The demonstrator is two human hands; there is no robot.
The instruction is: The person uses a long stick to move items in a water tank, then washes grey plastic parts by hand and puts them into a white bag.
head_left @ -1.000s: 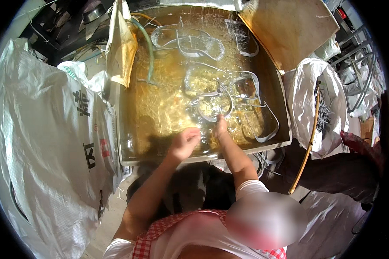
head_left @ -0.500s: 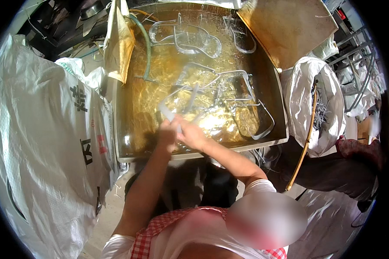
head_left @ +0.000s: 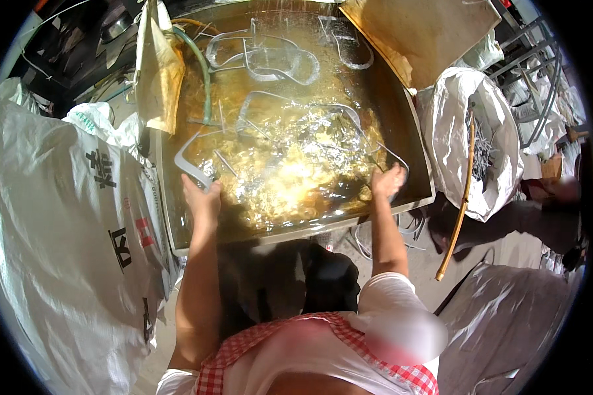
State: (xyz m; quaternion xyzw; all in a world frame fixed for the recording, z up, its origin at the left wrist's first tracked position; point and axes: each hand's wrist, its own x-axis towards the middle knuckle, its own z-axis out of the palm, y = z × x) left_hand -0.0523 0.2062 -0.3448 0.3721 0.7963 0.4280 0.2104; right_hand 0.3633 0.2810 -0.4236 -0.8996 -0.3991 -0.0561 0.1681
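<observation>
A shallow tank [head_left: 295, 232] of rippling, yellow-brown water lies in front of me, glittering at its middle. At its left side, my left hand [head_left: 202, 203] is closed on the near end of a bent grey-white frame [head_left: 186, 161]. Near the right wall, my right hand [head_left: 389, 182] grips another bent frame [head_left: 396, 157], whose far part is lost in the splashing water. Between the hands and beyond, a looped frame [head_left: 260, 93] lies partly under the surface. More bent frames [head_left: 303, 78] rest in the far part of the tank.
A green hose [head_left: 203, 69] hangs into the tank at the far left. Large white woven sacks [head_left: 59, 230] stand on the left. At right, an open sack [head_left: 441, 125] holds grey strips, with a wooden stick [head_left: 466, 197] against it. A brown board [head_left: 422, 36] leans over the far right corner.
My hands were together at the tank's near edge on one frame; now they are wide apart, left and right, each on a frame. The water is more disturbed, and the view has shifted slightly.
</observation>
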